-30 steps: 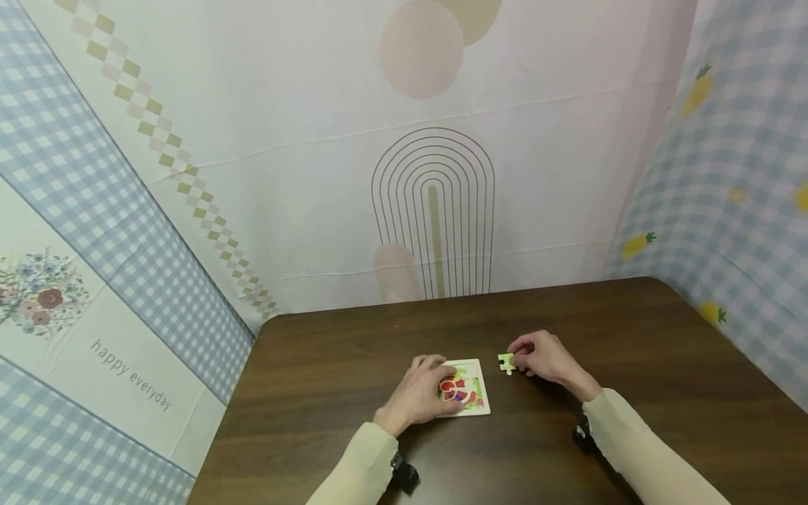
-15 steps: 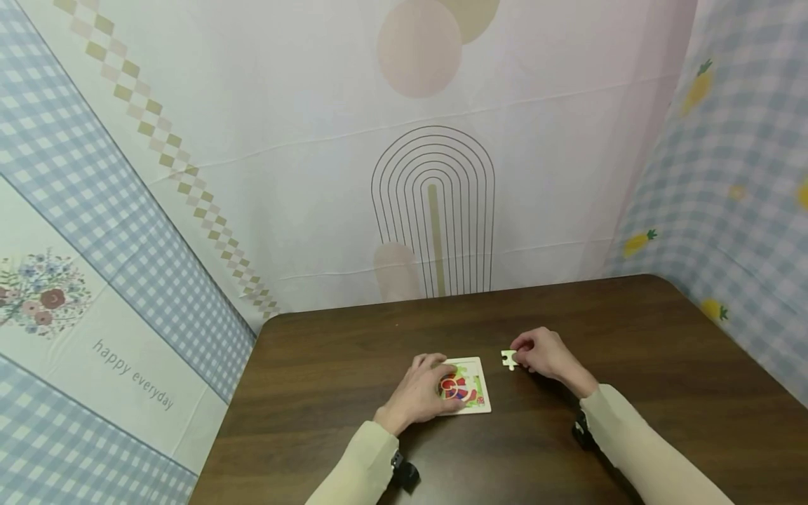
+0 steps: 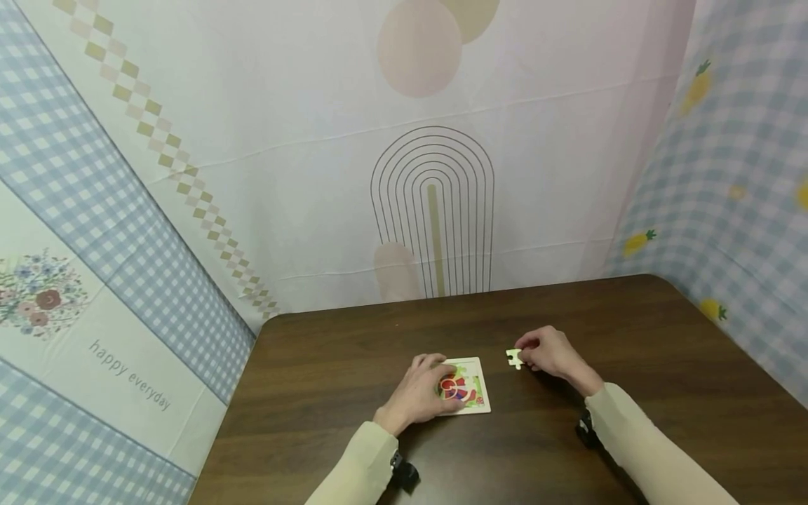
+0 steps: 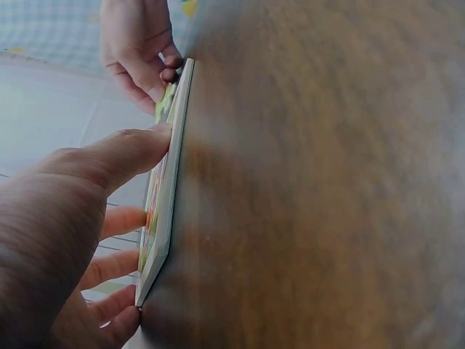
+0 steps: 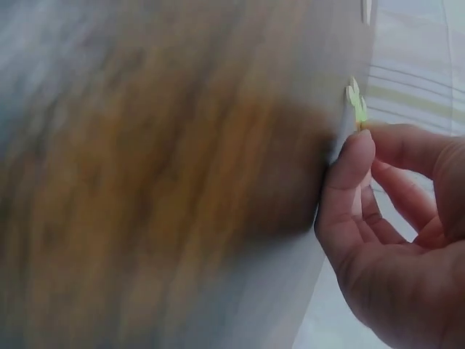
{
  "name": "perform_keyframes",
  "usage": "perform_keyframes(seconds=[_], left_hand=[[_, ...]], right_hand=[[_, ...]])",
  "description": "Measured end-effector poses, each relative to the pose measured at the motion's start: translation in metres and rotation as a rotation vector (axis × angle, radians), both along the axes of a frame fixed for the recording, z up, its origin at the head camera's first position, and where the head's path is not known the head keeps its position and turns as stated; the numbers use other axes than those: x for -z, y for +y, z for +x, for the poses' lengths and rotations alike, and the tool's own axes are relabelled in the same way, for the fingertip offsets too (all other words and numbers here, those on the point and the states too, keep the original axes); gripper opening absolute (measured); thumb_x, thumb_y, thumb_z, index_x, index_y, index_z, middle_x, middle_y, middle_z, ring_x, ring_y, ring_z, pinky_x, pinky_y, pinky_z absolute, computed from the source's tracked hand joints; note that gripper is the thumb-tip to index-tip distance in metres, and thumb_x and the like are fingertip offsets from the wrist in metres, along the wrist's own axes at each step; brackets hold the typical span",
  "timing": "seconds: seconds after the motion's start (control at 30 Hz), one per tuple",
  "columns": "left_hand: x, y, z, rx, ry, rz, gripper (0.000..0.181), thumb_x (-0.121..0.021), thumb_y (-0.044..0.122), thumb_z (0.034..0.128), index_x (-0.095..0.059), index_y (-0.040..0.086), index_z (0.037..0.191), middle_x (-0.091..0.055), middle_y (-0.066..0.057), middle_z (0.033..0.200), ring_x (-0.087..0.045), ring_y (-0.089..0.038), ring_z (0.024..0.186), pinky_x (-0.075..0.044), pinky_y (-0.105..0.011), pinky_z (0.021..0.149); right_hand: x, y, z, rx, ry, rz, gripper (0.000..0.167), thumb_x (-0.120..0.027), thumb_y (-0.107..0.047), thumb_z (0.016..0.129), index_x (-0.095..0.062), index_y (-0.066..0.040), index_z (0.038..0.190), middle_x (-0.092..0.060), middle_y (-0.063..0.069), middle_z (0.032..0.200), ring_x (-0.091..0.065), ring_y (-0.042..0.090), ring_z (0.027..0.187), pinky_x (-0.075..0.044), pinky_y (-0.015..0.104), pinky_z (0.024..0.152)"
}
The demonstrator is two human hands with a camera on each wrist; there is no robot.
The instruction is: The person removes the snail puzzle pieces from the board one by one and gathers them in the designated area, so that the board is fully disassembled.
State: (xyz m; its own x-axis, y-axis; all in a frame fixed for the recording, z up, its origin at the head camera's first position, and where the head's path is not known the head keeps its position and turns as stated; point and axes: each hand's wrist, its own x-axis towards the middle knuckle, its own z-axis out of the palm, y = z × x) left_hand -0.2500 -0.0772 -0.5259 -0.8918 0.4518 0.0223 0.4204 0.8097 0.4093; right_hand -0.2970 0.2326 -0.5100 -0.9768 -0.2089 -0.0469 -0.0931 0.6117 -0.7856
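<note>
A square puzzle board (image 3: pixel 480 401) with a pale frame and a red and green picture lies flat on the table. My left hand (image 3: pixel 419 393) rests over its left part, thumb and fingers spread across it; in the left wrist view the thumb touches the board's edge (image 4: pixel 173 182). To the right of the board, my right hand (image 3: pixel 550 354) pinches a light green puzzle piece (image 3: pixel 514 358) between thumb and fingers. The right wrist view shows this piece (image 5: pixel 358 105) sticking out past the fingertips. Part of the board's picture is hidden under my left hand.
The dark wooden table (image 3: pixel 328 365) extends around both hands. Behind it hangs a pale patterned cloth (image 3: pixel 315 210), with blue checked cloth (image 3: pixel 745 175) at the right and more at the left. Each wrist carries a small black camera.
My right hand has shifted slightly to the right, away from the board, with the puzzle piece in its fingers. The left hand and the board have stayed in place.
</note>
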Motion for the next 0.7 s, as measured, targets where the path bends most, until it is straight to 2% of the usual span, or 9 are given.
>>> perform_keyframes(seconds=[0.13,0.27,0.47,0.7], left_hand=[[0.001,0.001,-0.003,-0.003,0.003,-0.004,0.065,-0.086,0.049,0.091,-0.069,0.02,0.147,-0.056,-0.005,0.161,-0.047,-0.03,0.15,-0.047,-0.052,0.12],[0.001,0.001,-0.004,-0.007,0.003,-0.005,0.065,-0.087,0.049,0.091,-0.069,0.02,0.147,-0.056,-0.005,0.161,-0.047,-0.031,0.15,-0.047,-0.052,0.12],[0.001,0.0,-0.004,-0.003,-0.002,-0.001,0.065,-0.086,0.049,0.0913,-0.069,0.02,0.147,-0.056,-0.005,0.162,-0.046,-0.031,0.151,-0.046,-0.053,0.121],[0.0,0.001,-0.004,-0.008,-0.01,0.004,0.065,-0.086,0.048,0.0916,-0.068,0.02,0.148,-0.055,-0.005,0.162,-0.046,-0.032,0.151,-0.047,-0.054,0.121]], right_hand=[[-0.004,0.013,-0.004,0.0,-0.051,-0.063,0.019,-0.07,0.0,0.098,-0.078,0.01,0.113,-0.077,0.015,0.089,-0.069,0.016,0.07,-0.061,0.029,0.061],[-0.007,0.032,-0.007,0.006,-0.091,-0.076,0.023,-0.069,-0.001,0.101,-0.075,0.013,0.118,-0.077,0.015,0.091,-0.068,0.016,0.073,-0.061,0.028,0.062],[-0.007,0.058,-0.006,0.046,-0.109,-0.019,0.024,-0.068,-0.004,0.102,-0.075,0.011,0.12,-0.075,0.012,0.091,-0.067,0.017,0.077,-0.06,0.029,0.064],[-0.003,0.07,-0.003,0.088,-0.054,0.085,0.02,-0.071,-0.005,0.1,-0.078,0.007,0.113,-0.073,0.008,0.083,-0.065,0.018,0.074,-0.056,0.03,0.06]])
